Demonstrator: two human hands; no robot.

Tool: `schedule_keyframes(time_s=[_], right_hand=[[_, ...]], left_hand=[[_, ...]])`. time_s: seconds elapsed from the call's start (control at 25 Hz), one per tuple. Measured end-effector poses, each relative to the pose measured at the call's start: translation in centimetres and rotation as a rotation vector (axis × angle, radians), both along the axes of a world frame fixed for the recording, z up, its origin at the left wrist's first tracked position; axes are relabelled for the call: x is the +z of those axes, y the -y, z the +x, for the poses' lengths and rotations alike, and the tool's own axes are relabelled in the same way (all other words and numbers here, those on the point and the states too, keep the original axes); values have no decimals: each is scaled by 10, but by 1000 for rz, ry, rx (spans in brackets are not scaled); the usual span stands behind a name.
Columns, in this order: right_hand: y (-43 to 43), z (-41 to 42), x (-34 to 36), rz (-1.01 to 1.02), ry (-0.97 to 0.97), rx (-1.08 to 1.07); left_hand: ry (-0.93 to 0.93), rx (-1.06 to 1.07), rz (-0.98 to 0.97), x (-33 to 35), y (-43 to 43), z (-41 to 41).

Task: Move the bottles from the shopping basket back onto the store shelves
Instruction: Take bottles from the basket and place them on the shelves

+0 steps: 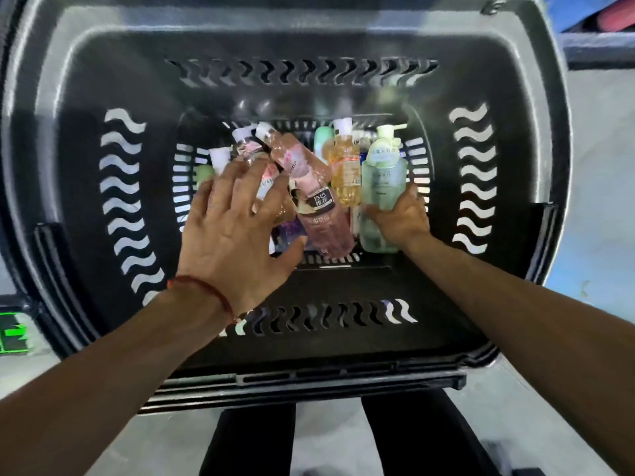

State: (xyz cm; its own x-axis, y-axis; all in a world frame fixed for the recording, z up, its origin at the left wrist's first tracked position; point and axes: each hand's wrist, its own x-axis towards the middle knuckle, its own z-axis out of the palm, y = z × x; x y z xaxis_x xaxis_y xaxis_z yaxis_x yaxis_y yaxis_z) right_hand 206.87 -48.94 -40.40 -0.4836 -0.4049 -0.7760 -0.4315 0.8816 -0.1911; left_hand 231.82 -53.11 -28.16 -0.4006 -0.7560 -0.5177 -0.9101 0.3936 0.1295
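Note:
A deep black shopping basket (103,80) fills the head view, with several bottles lying at its bottom. My right hand (402,218) grips a pale green pump bottle (383,166) on the right side of the pile. My left hand (233,228) reaches in with fingers spread and straight, hovering over or touching a pink bottle (309,187) with a dark label. A yellow bottle (345,166) lies between the pink and the green one. More white-capped bottles sit partly hidden under my left hand.
The basket's slotted walls rise steeply on all sides around the bottles. A grey floor (601,201) shows to the right, a blue shelf edge (598,46) at the top right. My dark trouser legs (247,441) stand below the basket's near rim.

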Motion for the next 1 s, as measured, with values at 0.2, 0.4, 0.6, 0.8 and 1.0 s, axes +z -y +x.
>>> schedule_keyframes(time_s=[0.2, 0.4, 0.6, 0.8, 1.0], right_hand=[[0, -2, -12, 72, -39, 73], [0, 0, 1, 120, -65, 204], [-17, -5, 41, -22, 107, -41], [-35, 2, 102, -172, 286, -201], [-46, 4, 108, -226, 395, -244]], left_hand=[[-8, 33, 7, 5, 5, 3], [-46, 48, -3, 18, 2, 7], [-109, 116, 50, 20, -5, 4], [-387, 719, 411, -22, -21, -16], [-570, 1293, 643, -83, -23, -41]])
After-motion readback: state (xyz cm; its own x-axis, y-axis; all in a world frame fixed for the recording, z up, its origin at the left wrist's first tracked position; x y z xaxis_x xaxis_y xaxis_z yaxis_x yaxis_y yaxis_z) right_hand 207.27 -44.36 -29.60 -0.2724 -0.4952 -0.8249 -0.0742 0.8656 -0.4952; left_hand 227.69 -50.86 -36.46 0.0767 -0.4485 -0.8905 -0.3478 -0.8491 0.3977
